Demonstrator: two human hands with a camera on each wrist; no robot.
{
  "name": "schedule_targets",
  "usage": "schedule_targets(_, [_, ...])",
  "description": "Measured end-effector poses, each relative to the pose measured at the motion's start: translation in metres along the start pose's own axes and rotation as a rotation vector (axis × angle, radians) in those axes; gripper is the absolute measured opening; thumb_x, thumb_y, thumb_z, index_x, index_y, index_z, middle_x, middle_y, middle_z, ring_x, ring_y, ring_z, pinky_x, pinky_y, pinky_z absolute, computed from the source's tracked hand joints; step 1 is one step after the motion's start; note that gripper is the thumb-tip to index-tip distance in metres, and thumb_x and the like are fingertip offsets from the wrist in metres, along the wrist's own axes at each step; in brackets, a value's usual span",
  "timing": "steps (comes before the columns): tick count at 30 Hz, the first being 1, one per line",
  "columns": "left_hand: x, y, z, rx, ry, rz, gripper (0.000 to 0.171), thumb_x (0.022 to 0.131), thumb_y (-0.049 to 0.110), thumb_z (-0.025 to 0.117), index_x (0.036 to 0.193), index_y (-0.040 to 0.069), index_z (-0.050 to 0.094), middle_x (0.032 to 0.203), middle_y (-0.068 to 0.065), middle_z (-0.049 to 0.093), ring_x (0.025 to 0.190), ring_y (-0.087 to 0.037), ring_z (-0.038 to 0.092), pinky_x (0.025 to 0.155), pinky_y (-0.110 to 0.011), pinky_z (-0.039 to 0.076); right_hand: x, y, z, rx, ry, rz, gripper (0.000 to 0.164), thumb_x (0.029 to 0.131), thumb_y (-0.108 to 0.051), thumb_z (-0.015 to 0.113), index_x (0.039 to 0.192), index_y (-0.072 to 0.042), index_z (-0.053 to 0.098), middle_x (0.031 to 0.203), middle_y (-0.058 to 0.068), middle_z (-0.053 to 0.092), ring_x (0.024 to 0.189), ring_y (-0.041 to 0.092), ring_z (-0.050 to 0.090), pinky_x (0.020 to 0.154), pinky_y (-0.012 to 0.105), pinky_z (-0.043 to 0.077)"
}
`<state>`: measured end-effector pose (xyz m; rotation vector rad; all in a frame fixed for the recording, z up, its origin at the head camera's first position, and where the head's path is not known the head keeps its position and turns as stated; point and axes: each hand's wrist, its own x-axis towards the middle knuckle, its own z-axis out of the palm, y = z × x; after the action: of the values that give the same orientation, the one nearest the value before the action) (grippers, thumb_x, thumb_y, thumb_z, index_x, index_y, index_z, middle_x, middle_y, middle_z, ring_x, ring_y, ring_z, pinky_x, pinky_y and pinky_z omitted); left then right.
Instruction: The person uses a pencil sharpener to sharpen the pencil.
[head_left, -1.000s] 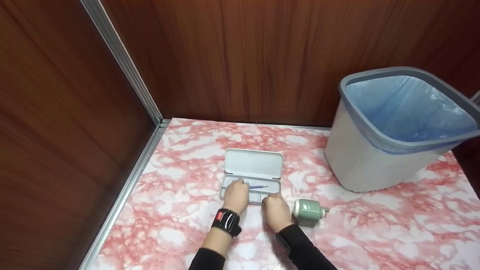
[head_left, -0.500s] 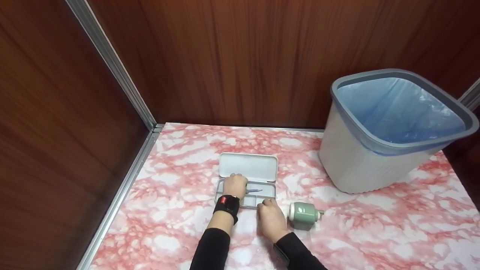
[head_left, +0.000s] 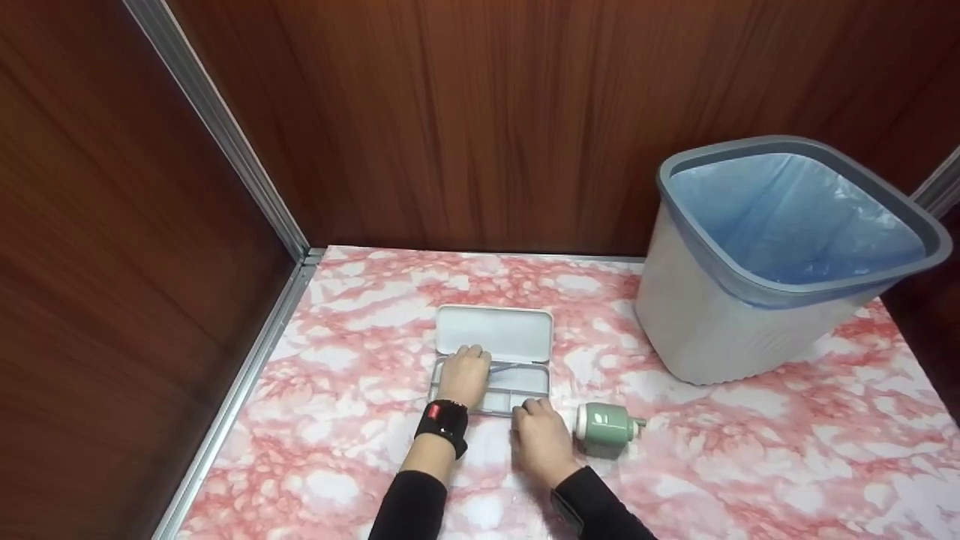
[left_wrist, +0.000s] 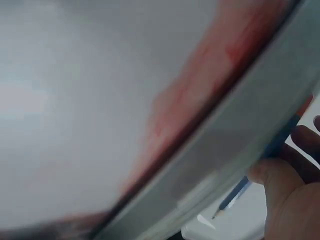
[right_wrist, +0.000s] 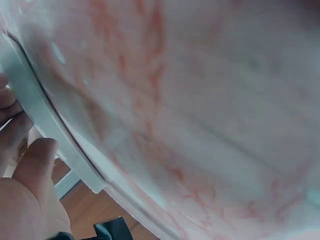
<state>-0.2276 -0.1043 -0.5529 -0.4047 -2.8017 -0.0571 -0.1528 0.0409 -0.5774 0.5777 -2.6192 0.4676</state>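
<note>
A pale grey pencil case [head_left: 495, 335] lies with its lid folded back on the table. My left hand [head_left: 463, 377] reaches over the left of its tray and, in the left wrist view, pinches a blue pencil [left_wrist: 234, 194] between thumb and fingers. The sharpened tip points right in the head view, over the tray's back compartment; the hand hides the other end. At the near right corner of the case, my right hand [head_left: 541, 441] grips the front wall, with the thumb [right_wrist: 39, 157] outside and fingers curled over the edge.
Just right of my right hand lies a green, rounded object [head_left: 606, 426] with a white base and a small stub at its end. A tall bin [head_left: 720, 322] with a blue liner stands at the back right. Brown wood-look panels [head_left: 465, 127] border the back and left.
The head view has shifted slightly. My left hand has moved a little, and the pencil now slants with its tip toward the lid. My right hand stays at the case's front wall.
</note>
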Motion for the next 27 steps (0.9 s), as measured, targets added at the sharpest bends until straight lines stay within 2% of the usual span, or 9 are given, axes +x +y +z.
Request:
schedule_targets(3, [-0.003, 0.001, -0.006, -0.013, 0.000, 0.005, 0.007, 0.078, 0.011, 0.061, 0.084, 0.011, 0.059, 0.082, -0.003, 0.062, 0.079, -0.020, 0.058, 0.069, -0.032, 0.048, -0.005, -0.001, -0.007, 0.012, -0.049, 0.012, 0.032, 0.065, -0.016, 0.075, 0.093, -0.004, 0.065, 0.088, 0.007, 0.061, 0.082, 0.026, 0.054, 0.063, 0.038, 0.045])
schedule_targets(5, [-0.008, 0.003, -0.012, -0.035, 0.017, 0.005, 0.006, 0.080, 0.010, 0.057, 0.085, 0.010, 0.054, 0.081, -0.003, 0.064, 0.077, -0.021, 0.060, 0.069, -0.032, 0.048, -0.010, -0.001, -0.014, 0.038, -0.047, 0.003, 0.037, 0.068, -0.017, 0.074, 0.102, -0.005, 0.064, 0.094, 0.007, 0.062, 0.086, 0.025, 0.056, 0.065, 0.038, 0.046])
schedule_targets(7, [-0.012, 0.006, -0.018, -0.073, 0.035, -0.002, 0.009, 0.083, 0.012, 0.056, 0.087, 0.010, 0.048, 0.078, -0.004, 0.065, 0.073, -0.022, 0.062, 0.067, -0.033, 0.048, -0.015, 0.000, -0.026, 0.089, 0.001, -0.027, 0.038, 0.070, -0.016, 0.073, 0.105, -0.006, 0.064, 0.098, 0.006, 0.063, 0.089, 0.024, 0.057, 0.070, 0.038, 0.046])
schedule_targets(12, [-0.025, 0.017, -0.033, -0.195, 0.042, -0.019, 0.013, 0.090, 0.018, 0.051, 0.092, 0.010, 0.041, 0.078, -0.004, 0.061, 0.066, -0.023, 0.062, 0.059, -0.032, 0.049, -0.032, 0.017, -0.069, 0.224, 0.219, -0.137, 0.033, 0.069, -0.012, 0.072, 0.101, -0.004, 0.066, 0.094, 0.005, 0.064, 0.085, 0.019, 0.058, 0.076, 0.034, 0.047])
schedule_targets(15, [-0.030, 0.025, -0.038, -0.241, 0.019, 0.009, 0.008, 0.090, 0.015, 0.048, 0.091, 0.011, 0.041, 0.081, -0.003, 0.056, 0.066, -0.020, 0.059, 0.059, -0.030, 0.048, -0.037, 0.038, -0.093, 0.247, 0.271, -0.113, 0.033, 0.068, -0.010, 0.072, 0.100, -0.003, 0.065, 0.094, 0.008, 0.065, 0.086, 0.021, 0.058, 0.076, 0.036, 0.047])
schedule_targets(18, [-0.036, 0.033, -0.040, -0.247, 0.001, 0.068, 0.007, 0.086, 0.007, 0.050, 0.092, 0.010, 0.046, 0.081, -0.001, 0.053, 0.066, -0.018, 0.056, 0.061, -0.029, 0.047, -0.037, 0.061, -0.109, 0.217, 0.210, -0.018, 0.043, 0.067, -0.013, 0.075, 0.108, -0.003, 0.062, 0.101, 0.011, 0.063, 0.092, 0.026, 0.057, 0.079, 0.043, 0.045])
schedule_targets(22, [-0.043, 0.044, -0.038, -0.202, -0.018, 0.156, 0.021, 0.076, 0.000, 0.054, 0.096, 0.009, 0.055, 0.083, -0.001, 0.052, 0.067, -0.016, 0.054, 0.066, -0.028, 0.048, -0.036, 0.085, -0.117, 0.129, 0.012, 0.086, 0.069, 0.063, -0.027, 0.081, 0.123, -0.007, 0.053, 0.113, 0.013, 0.057, 0.105, 0.030, 0.051, 0.085, 0.051, 0.040])
schedule_targets(25, [-0.049, 0.051, -0.034, -0.157, -0.015, 0.200, 0.026, 0.073, 0.002, 0.058, 0.097, 0.013, 0.058, 0.082, 0.000, 0.055, 0.068, -0.015, 0.055, 0.065, -0.027, 0.047, -0.034, 0.094, -0.116, 0.085, -0.113, 0.109, 0.081, 0.060, -0.036, 0.082, 0.128, -0.008, 0.048, 0.118, 0.014, 0.055, 0.110, 0.033, 0.049, 0.087, 0.055, 0.036])
schedule_targets(27, [-0.052, 0.055, -0.031, -0.128, -0.009, 0.211, 0.026, 0.074, 0.004, 0.059, 0.096, 0.016, 0.059, 0.081, 0.000, 0.057, 0.069, -0.015, 0.056, 0.061, -0.027, 0.046, -0.034, 0.096, -0.113, 0.082, -0.164, 0.115, 0.083, 0.058, -0.039, 0.082, 0.128, -0.008, 0.048, 0.119, 0.014, 0.055, 0.111, 0.034, 0.049, 0.088, 0.058, 0.035])
